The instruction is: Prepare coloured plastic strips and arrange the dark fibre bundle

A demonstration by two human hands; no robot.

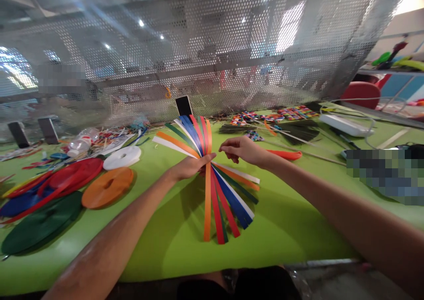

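My left hand [190, 166] is closed on a bunch of flat coloured strips [228, 198], pinching it at the middle with the thumb on top. Orange, red, green, blue and white strips fan out above and below the grip, held over the green table [281, 242]. Just right of the grip, my right hand [240, 149] hovers with loosely bent fingers somewhat apart, touching no strip that I can see. No object shows in it. The fingers beneath the bunch are hidden on my left hand.
Rolls of strip lie at left: an orange roll [107, 187], a white roll [122, 157], a green roll [43, 225] and a red roll [71, 176]. A phone [183, 105] leans behind the bunch. Woven colourful pieces [294, 112] and a white power strip [346, 125] sit at back right.
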